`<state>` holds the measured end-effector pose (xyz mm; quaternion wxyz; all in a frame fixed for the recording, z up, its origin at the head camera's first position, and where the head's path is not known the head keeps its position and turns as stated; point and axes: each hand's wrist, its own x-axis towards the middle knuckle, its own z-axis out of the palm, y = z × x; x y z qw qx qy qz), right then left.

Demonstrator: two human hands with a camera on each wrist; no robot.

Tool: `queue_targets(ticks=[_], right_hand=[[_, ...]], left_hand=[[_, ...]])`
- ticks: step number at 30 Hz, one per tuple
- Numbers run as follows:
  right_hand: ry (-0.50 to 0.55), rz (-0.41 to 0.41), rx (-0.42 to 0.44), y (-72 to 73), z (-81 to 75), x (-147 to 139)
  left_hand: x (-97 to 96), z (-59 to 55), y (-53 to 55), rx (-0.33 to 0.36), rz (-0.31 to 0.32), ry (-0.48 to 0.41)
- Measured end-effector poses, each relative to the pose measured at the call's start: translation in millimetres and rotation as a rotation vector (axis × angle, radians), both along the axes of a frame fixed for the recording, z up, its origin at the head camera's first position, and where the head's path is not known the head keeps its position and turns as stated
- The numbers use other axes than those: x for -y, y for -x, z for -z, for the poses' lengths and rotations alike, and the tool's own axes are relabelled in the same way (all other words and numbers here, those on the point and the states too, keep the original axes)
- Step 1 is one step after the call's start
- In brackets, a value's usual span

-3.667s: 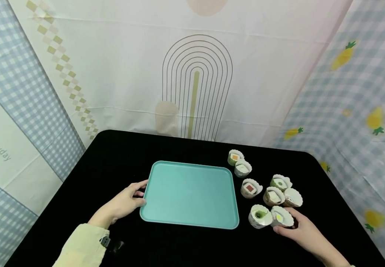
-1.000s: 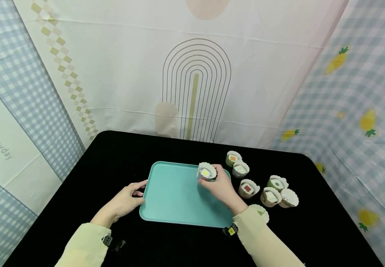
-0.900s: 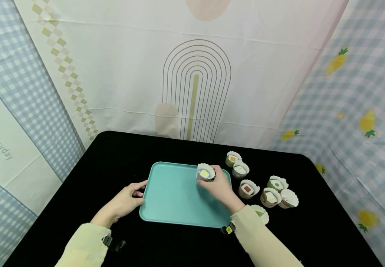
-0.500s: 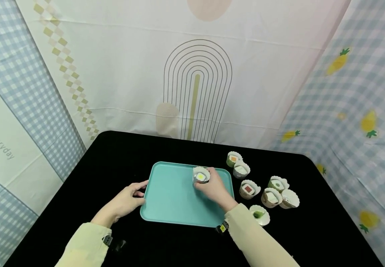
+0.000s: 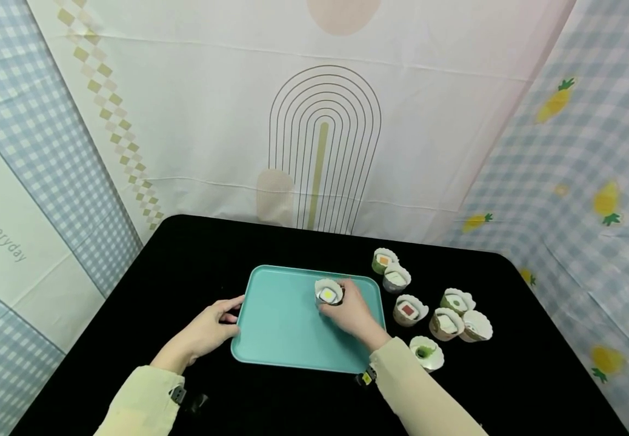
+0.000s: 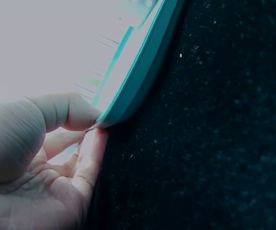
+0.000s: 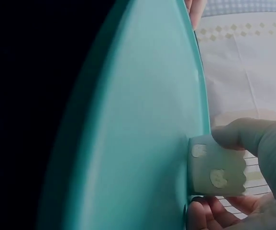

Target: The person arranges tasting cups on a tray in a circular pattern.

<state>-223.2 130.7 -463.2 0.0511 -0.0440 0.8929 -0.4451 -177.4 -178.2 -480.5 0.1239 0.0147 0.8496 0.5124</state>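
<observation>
Over the tray's far half, right of its middle: a small scallop-rimmed paper cup (image 5: 328,283) with a white lining and pale spots outside, upright, with a yellow-centred white block (image 5: 328,295) inside; whether its base touches the tray cannot be told.
Right hand (image 5: 352,312): grips that cup from the side, thumb toward the person, fingers behind.
Left hand (image 5: 205,330): pinches the left edge of the tray between thumb and fingers.
Tray: turquoise, rectangular, round-cornered and low-rimmed (image 5: 276,330), flat on a black tabletop (image 5: 271,402).
Far right of tray: a green paper cup with an orange square (image 5: 377,267), touching or just beside a grey one (image 5: 394,287).
Nearer the tray's right edge: a paper cup with a dark red square (image 5: 403,320).
Farther right: a cluster of three paper cups (image 5: 441,332).
Near right corner: a white-lined paper cup with green filling (image 5: 433,345).
Backdrop: white cloth with thin nested arches (image 5: 211,121).
</observation>
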Motion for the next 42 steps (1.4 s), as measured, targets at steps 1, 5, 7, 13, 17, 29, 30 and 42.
queue_targets(ticks=[1, 5, 7, 13, 17, 29, 30, 42], right_hand=[[0.022, 0.000, 0.010, -0.8, 0.4, -1.2], [0.108, 0.004, 0.028, -3.6, 2.0, -3.3], [0.134, 0.021, 0.030, -4.6, 1.4, -2.3], [0.178, 0.085, 0.030, -1.0, -1.2, 3.9], [0.204, 0.104, 0.058, 5.4, -2.2, 6.1], [0.160, 0.150, 0.086, 15.9, -0.8, 11.4], [0.159, 0.154, 0.086, 15.8, -0.9, 11.6], [0.133, 0.109, 0.051, -8.2, -29.8, -5.7]], left_hand=[[0.0, -0.1, -0.3, -0.001, 0.001, -0.001], [0.3, -0.1, -0.3, 0.002, 0.003, 0.001], [0.9, -0.8, -1.4, 0.000, 0.006, 0.002], [0.1, -0.7, -2.1, 0.000, 0.016, -0.006], [-1.0, 0.7, -1.5, -0.004, 0.022, -0.012], [-0.7, 1.5, 0.7, 0.009, 0.020, -0.015], [-0.2, 1.3, 0.4, 0.004, 0.026, -0.013], [1.8, -1.6, -0.7, 0.015, 0.033, -0.022]])
